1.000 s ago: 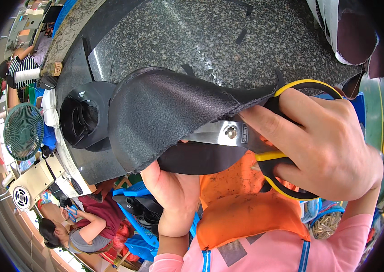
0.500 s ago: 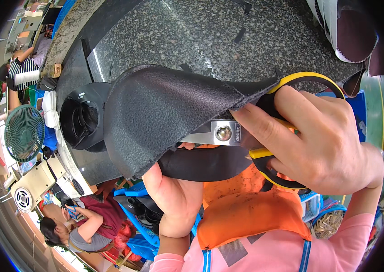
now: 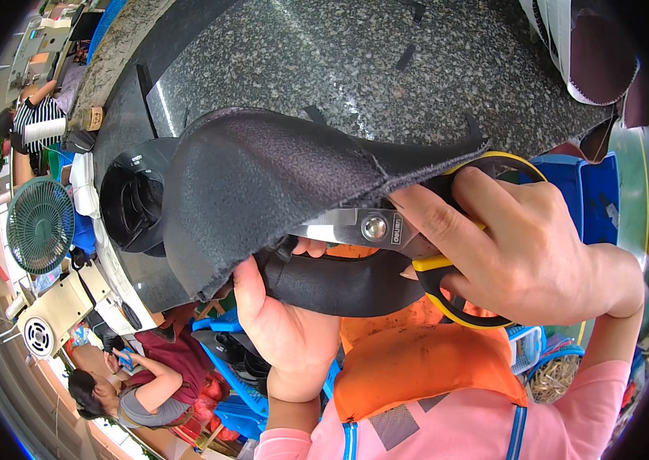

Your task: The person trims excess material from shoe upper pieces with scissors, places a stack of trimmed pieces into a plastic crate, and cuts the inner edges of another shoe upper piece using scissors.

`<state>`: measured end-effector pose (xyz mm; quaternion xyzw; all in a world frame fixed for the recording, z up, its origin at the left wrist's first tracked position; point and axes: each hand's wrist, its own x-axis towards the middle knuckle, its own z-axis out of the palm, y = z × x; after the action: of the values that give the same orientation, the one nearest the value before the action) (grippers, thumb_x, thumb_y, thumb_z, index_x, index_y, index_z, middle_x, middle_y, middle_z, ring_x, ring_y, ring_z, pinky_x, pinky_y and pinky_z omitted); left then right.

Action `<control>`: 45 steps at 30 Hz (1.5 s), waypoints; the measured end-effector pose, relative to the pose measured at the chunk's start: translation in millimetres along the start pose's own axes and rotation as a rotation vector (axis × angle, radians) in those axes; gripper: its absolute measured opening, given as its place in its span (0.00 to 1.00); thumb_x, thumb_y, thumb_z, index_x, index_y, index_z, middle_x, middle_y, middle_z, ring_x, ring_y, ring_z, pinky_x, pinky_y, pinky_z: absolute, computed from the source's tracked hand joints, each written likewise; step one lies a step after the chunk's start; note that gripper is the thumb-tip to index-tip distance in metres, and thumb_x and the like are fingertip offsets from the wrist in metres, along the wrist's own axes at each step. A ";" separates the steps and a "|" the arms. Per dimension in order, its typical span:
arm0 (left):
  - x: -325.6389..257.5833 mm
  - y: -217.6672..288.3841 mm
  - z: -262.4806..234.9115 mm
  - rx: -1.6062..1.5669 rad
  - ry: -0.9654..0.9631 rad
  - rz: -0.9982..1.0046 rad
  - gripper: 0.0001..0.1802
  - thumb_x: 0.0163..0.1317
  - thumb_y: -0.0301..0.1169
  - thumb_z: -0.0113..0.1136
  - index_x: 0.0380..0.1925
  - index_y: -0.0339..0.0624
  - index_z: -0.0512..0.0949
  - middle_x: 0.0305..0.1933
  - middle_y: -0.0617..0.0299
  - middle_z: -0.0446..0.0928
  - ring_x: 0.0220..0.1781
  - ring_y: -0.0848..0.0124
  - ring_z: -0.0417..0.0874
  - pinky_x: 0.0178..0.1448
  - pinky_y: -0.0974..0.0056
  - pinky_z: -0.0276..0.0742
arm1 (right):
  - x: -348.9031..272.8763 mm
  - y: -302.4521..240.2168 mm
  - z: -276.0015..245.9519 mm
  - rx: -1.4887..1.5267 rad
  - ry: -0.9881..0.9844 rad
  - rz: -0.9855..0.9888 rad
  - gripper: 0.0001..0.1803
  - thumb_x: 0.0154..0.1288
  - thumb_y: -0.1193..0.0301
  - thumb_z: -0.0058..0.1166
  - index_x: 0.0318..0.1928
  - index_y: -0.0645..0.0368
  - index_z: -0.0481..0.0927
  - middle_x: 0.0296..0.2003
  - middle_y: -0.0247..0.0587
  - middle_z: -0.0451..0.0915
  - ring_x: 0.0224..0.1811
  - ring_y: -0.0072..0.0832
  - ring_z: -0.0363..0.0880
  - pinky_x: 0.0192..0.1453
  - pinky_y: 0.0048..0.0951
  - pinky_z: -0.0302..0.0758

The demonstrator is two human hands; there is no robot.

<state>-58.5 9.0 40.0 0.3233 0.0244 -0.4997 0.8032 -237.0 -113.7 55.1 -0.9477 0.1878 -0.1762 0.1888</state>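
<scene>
A black grained-leather piece, apparently a shoe upper (image 3: 255,184), is held up over the near edge of the table. My left hand (image 3: 290,330) grips it from below, with the thumb at its lower edge and some fingers hidden behind the leather. In my right hand (image 3: 520,253) is a pair of scissors (image 3: 374,227) with yellow and black handles. Their blades lie along the underside of the leather, the tips hidden behind it. A curved black band of the same piece (image 3: 340,285) hangs below the blades. By the blades a small dark bit shows near my left fingertips.
Nested black leather pieces (image 3: 133,195) lie on the speckled stone table (image 3: 301,61), left of my work. Small black scraps (image 3: 406,57) are scattered there. Beyond are a green fan (image 3: 41,225), a blue bin (image 3: 599,195) and two other people, one seated at lower left.
The scissors' handles have come closer together, and my right hand has shifted slightly left. The leather has moved a little left and tilted.
</scene>
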 end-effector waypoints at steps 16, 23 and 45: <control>11.2 -0.1 2.0 -0.063 -0.019 -0.013 0.19 0.76 0.41 0.51 0.55 0.36 0.74 0.44 0.55 0.75 0.41 0.66 0.69 0.53 0.60 0.72 | -5.2 -0.4 -0.7 0.123 -0.100 0.123 0.38 0.46 0.69 0.74 0.59 0.68 0.74 0.25 0.37 0.69 0.22 0.29 0.72 0.20 0.31 0.68; 29.5 22.9 -26.3 0.544 -0.046 0.060 0.38 0.51 0.10 0.50 0.67 0.32 0.63 0.62 0.48 0.74 0.61 0.54 0.80 0.68 0.52 0.76 | -12.7 12.5 -41.8 0.241 -0.242 0.204 0.33 0.43 0.72 0.72 0.55 0.61 0.78 0.29 0.37 0.77 0.27 0.36 0.78 0.29 0.35 0.74; 16.4 23.7 -28.6 0.080 -0.093 -0.250 0.16 0.77 0.34 0.49 0.54 0.32 0.74 0.41 0.49 0.83 0.34 0.64 0.88 0.36 0.65 0.86 | -2.3 1.7 -19.7 -0.209 -0.109 0.063 0.39 0.37 0.67 0.69 0.58 0.54 0.77 0.33 0.38 0.68 0.31 0.36 0.71 0.33 0.36 0.66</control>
<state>-22.8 18.6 23.2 0.3261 0.0071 -0.6109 0.7214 -247.4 -119.8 70.8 -0.9640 0.2242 -0.0978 0.1043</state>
